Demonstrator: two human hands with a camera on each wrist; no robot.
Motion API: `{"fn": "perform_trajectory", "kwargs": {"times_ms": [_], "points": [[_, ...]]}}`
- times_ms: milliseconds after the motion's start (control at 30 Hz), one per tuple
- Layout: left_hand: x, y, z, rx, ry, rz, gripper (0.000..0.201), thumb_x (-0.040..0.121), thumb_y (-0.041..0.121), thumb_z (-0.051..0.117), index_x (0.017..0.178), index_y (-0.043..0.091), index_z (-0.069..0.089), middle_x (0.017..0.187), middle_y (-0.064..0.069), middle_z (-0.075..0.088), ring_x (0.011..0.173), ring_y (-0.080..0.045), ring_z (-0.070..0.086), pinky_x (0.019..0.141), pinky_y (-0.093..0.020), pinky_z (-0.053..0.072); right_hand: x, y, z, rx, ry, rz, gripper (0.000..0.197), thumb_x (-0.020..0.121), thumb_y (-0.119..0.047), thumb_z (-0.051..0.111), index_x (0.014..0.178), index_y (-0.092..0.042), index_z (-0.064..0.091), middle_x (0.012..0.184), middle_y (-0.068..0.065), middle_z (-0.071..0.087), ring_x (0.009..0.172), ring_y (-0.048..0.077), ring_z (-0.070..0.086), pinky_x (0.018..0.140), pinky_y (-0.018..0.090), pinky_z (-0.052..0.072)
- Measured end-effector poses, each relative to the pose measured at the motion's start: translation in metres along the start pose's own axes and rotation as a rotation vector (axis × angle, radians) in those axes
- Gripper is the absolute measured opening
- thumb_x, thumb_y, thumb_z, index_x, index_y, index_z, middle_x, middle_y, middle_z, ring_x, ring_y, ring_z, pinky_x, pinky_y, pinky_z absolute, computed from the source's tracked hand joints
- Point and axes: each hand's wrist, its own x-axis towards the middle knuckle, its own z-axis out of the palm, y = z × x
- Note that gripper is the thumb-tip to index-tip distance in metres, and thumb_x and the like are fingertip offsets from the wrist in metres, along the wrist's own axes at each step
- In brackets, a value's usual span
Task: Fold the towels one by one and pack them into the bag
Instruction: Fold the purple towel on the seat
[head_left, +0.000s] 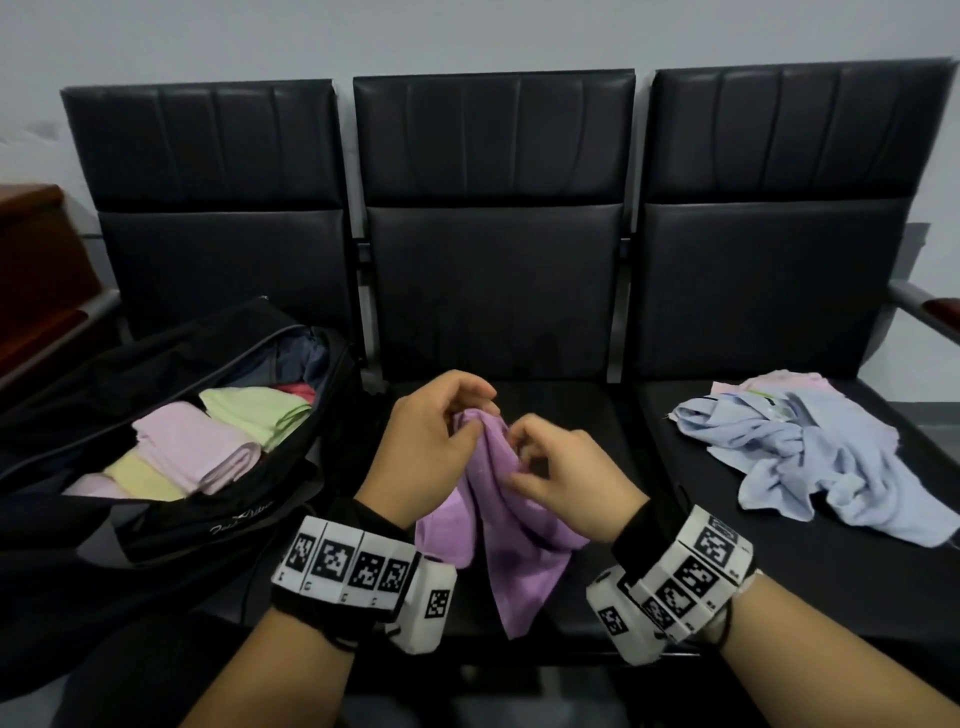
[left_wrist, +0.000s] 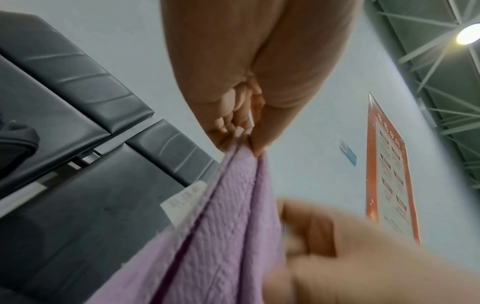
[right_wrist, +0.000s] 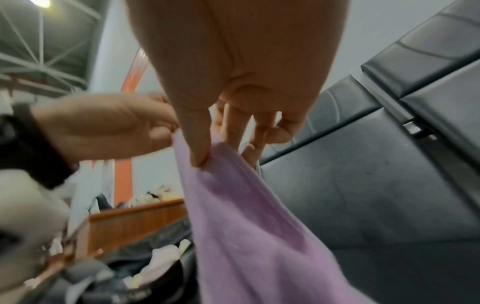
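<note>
A purple towel (head_left: 511, 540) hangs over the middle seat, held up at its top edge by both hands. My left hand (head_left: 441, 436) pinches the top edge between thumb and fingers; the left wrist view shows that pinch on the purple towel (left_wrist: 223, 226) from below. My right hand (head_left: 550, 475) pinches the same edge just to the right, thumb pressed on the purple towel (right_wrist: 246, 216). The black bag (head_left: 197, 525) lies open on the left seat, with folded pink (head_left: 200, 447), yellow (head_left: 143, 480) and green (head_left: 260, 413) towels inside.
A crumpled heap of light blue towels (head_left: 810, 457) with a pink one (head_left: 779, 382) behind lies on the right seat. Three black chair backs (head_left: 493, 208) stand behind. A wooden counter (head_left: 36, 270) is at far left, and a metal armrest (head_left: 924, 312) at far right.
</note>
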Motion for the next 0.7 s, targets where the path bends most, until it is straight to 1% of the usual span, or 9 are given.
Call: {"fn": "perform_trajectory", "kwargs": {"times_ms": [67,133,200,267,333,433,533,600,700], "points": [[0.003,0.002,-0.007,-0.013,0.051,0.019,0.034,0.087,-0.010,0.059,0.102,0.019,0.067,0.091,0.008,0.071,0.091,-0.004,0.069,0.081,-0.014,0.052,-0.004,0.018,0.003,-0.258,-0.087,-0.003,0.015,0.083,-0.027,0.068,0.083,-0.026,0.053,0.084,-0.004,0.059,0.086,0.018,0.057,0.080,0.034,0.047],[0.005,0.002,-0.016,0.004,0.127,0.041,0.034,0.085,-0.011,0.059,0.099,0.018,0.068,0.090,0.008,0.071,0.089,-0.004,0.068,0.080,-0.012,0.051,-0.010,0.039,0.003,-0.501,-0.183,-0.016,0.012,0.085,-0.031,0.062,0.077,-0.025,0.054,0.084,-0.004,0.061,0.097,0.019,0.054,0.081,0.031,0.036],[0.006,-0.002,-0.028,0.054,0.212,0.063,0.033,0.083,-0.012,0.059,0.096,0.017,0.068,0.090,0.009,0.070,0.087,-0.004,0.068,0.079,-0.014,0.053,-0.016,0.056,0.001,-0.636,-0.264,0.026,0.016,0.088,-0.038,0.058,0.083,-0.023,0.063,0.087,-0.009,0.065,0.104,0.015,0.050,0.082,0.030,0.031],[0.007,-0.007,-0.038,0.117,0.303,0.087,0.032,0.080,-0.011,0.060,0.094,0.017,0.068,0.089,0.008,0.070,0.084,-0.006,0.067,0.078,-0.018,0.054,-0.021,0.070,-0.005,-0.699,-0.303,0.062,0.023,0.087,-0.047,0.059,0.094,-0.028,0.070,0.093,-0.011,0.068,0.107,0.013,0.048,0.086,0.032,0.033],[0.008,-0.014,-0.047,0.185,0.382,0.113,0.033,0.078,-0.010,0.060,0.091,0.019,0.068,0.087,0.008,0.069,0.082,-0.005,0.066,0.076,-0.016,0.052,-0.023,0.077,-0.012,-0.722,-0.296,0.066,0.030,0.085,-0.053,0.059,0.096,-0.028,0.071,0.099,-0.013,0.069,0.108,0.012,0.048,0.085,0.031,0.034],[0.009,-0.021,-0.062,0.256,0.442,0.130,0.036,0.077,-0.007,0.060,0.090,0.026,0.066,0.087,0.012,0.068,0.082,-0.004,0.065,0.076,-0.015,0.051,-0.022,0.082,-0.028,-0.707,-0.258,0.060,0.033,0.081,-0.054,0.059,0.096,-0.028,0.071,0.105,-0.019,0.068,0.110,0.007,0.046,0.087,0.029,0.036],[0.010,-0.024,-0.079,0.314,0.478,0.156,0.037,0.076,-0.006,0.060,0.091,0.027,0.066,0.087,0.011,0.066,0.082,-0.005,0.063,0.077,-0.017,0.051,-0.022,0.084,-0.046,-0.687,-0.168,0.084,0.030,0.079,-0.052,0.064,0.094,-0.029,0.073,0.096,-0.011,0.067,0.107,0.006,0.047,0.088,0.029,0.038],[0.011,-0.024,-0.088,0.332,0.498,0.148,0.037,0.076,-0.006,0.060,0.091,0.027,0.066,0.088,0.007,0.067,0.082,-0.007,0.063,0.077,-0.020,0.051,-0.023,0.082,-0.056,-0.664,-0.121,0.098,0.025,0.077,-0.049,0.069,0.081,-0.024,0.071,0.088,-0.005,0.063,0.098,0.008,0.051,0.084,0.030,0.040],[0.012,-0.023,-0.096,0.339,0.521,0.128,0.037,0.076,-0.008,0.059,0.091,0.026,0.066,0.088,0.007,0.066,0.080,-0.005,0.062,0.077,-0.021,0.052,-0.022,0.072,-0.065,-0.573,-0.078,0.110,0.025,0.075,-0.033,0.074,0.061,-0.020,0.058,0.073,-0.004,0.057,0.081,0.020,0.059,0.071,0.033,0.044]]}}
